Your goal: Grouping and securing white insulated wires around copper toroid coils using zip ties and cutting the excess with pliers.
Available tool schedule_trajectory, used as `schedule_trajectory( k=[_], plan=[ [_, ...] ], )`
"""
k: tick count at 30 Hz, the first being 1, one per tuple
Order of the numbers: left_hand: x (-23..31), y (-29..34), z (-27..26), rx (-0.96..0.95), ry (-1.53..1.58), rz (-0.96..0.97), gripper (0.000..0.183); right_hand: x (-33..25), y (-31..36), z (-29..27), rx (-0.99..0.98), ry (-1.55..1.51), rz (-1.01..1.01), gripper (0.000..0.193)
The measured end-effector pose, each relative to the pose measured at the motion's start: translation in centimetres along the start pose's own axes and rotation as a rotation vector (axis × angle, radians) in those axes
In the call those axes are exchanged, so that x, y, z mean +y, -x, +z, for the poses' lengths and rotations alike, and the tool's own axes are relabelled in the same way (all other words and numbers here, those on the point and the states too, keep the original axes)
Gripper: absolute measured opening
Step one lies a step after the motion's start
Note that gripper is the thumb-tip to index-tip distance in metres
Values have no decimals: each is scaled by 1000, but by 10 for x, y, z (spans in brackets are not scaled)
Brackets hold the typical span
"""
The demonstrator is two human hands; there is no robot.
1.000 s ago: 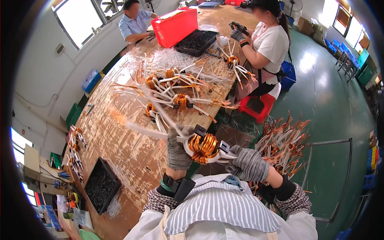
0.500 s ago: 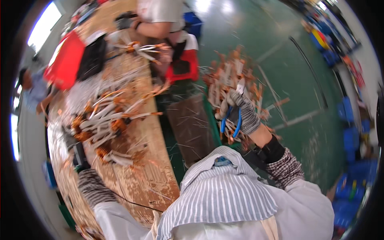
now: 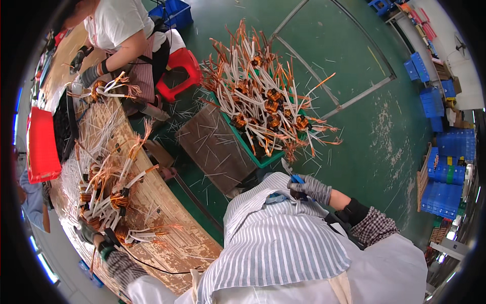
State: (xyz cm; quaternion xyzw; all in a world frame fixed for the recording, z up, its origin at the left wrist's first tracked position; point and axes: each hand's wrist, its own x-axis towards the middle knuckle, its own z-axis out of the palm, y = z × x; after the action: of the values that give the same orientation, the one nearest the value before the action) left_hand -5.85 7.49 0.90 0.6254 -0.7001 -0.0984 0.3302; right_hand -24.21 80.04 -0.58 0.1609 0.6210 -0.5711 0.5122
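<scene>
My right hand (image 3: pixel 311 190), in a grey glove, is closed round a pair of blue-handled pliers (image 3: pixel 296 179) in front of my striped apron. The pliers' metal jaws point up and away from me. On the worn wooden table at left, my gloved left hand (image 3: pixel 88 233) is beside a pile of copper-wound coils (image 3: pixel 119 200), its fingers stretched out near the closest coil (image 3: pixel 123 232). White-sleeved leads with bare, frayed copper ends stick out of the coils. Whether the left fingertips touch a coil is hard to make out.
A green crate (image 3: pixel 263 161) heaped with similar coils (image 3: pixel 272 106) stands on the floor beside a brown board (image 3: pixel 216 147) strewn with sleeve scraps. A co-worker (image 3: pixel 124 38) sits by a red stool (image 3: pixel 185 76). A red bin (image 3: pixel 41 144) stands on the table (image 3: pixel 174 223).
My right hand has come back from over the crate to my apron, still with the pliers. The view has turned right, showing more of the crate. My left hand stays near the table coils.
</scene>
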Motion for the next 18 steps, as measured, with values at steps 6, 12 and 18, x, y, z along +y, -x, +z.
schedule_trajectory(
  k=[6, 12, 18],
  plan=[
    [117, 246, -63, -217, 505, 608, 36, -30, -132, -66, 136, -229, -44, 17],
    [119, 422, -63, -796, -124, 619, 22, -104, -286, -42, 268, 1060, -550, 27],
    [105, 485, -95, -954, -209, 4, 16, -146, -424, -9, -266, 1996, -405, 16]
  ],
)
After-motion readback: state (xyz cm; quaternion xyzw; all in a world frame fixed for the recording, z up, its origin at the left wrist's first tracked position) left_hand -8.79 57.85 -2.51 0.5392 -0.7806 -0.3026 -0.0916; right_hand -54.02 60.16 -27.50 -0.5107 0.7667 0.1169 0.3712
